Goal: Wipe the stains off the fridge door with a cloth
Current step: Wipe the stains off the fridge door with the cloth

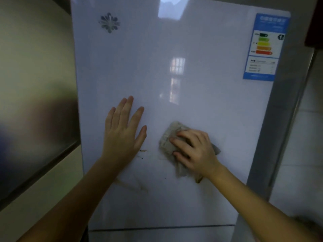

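Observation:
The glossy white fridge door fills the view. My left hand lies flat on it with straight, spread fingers. To its right, my right hand grips a crumpled grey cloth and presses it against the door. Small brown stains show just right of my left hand's heel. A longer faint brown smear runs across the door lower down, between my forearms.
A blue energy label sticks to the door's upper right, a snowflake emblem to its upper left. A cabinet or wall stands close on the left, a tiled wall on the right. The lower door's seam runs below.

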Motion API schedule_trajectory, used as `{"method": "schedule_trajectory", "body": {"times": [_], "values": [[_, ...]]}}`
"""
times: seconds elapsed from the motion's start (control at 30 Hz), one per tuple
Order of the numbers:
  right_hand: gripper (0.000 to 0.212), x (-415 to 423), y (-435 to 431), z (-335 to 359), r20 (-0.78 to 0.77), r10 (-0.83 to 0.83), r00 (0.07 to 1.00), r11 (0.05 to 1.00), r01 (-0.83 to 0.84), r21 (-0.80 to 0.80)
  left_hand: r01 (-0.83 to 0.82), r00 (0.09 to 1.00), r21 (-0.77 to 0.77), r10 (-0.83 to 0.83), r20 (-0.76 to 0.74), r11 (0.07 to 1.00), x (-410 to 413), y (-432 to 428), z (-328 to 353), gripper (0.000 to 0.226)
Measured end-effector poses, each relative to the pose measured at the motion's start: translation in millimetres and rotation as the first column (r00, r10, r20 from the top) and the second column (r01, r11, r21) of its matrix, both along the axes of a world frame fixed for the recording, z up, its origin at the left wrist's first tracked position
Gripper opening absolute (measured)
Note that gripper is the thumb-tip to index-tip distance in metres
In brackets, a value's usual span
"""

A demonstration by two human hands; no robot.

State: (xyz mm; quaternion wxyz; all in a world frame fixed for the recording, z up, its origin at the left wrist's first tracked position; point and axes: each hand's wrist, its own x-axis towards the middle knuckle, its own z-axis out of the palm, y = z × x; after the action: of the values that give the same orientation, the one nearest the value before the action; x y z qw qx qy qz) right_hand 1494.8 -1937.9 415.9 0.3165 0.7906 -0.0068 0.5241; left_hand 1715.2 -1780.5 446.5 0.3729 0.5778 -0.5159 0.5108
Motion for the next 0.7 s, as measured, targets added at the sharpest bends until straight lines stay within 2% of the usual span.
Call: {"method": "schedule_trajectory", "body": {"times": [0.13,0.2,0.33,0.43,0.5,0.57,0.7], "values": [[0.035,-34,-15,21,0.244,-0.09,0.965,0.984,0.049,0.169,-0.038,0.999,0.033,0.038,0.002,0.999,4,-4,-5,0.054],[0.035,-39,-17,37,0.316,-0.114,0.942,0.971,0.039,0.235,-0.051,0.999,0.015,0.05,0.011,0.999,3,-7,-6,0.053],[0.037,-33,-13,40,0.342,-0.11,0.933,0.966,0.02,0.257,-0.089,0.996,0.006,0.089,-0.018,0.996,-3,-11,-7,0.058],[0.038,-35,-16,20,0.196,-0.063,0.979,0.989,0.035,0.144,-0.12,0.993,-0.004,0.12,-0.009,0.993,-12,-15,-9,0.057],[0.039,-48,-24,13,0.126,-0.064,0.99,0.994,0.053,0.095,-0.076,0.996,-0.005,0.076,0.035,0.997,-21,-19,-10,0.054],[0.038,-64,-34,14,0.178,-0.082,0.981,0.99,0.059,0.13,-0.05,0.996,0.0,0.05,0.071,0.999,-29,-22,-10,0.051],[0.038,-90,-46,29,0.405,-0.151,0.902,0.956,0.028,0.294,-0.07,0.994,0.008,0.069,0.083,0.998,-38,-28,-11,0.05]]}}
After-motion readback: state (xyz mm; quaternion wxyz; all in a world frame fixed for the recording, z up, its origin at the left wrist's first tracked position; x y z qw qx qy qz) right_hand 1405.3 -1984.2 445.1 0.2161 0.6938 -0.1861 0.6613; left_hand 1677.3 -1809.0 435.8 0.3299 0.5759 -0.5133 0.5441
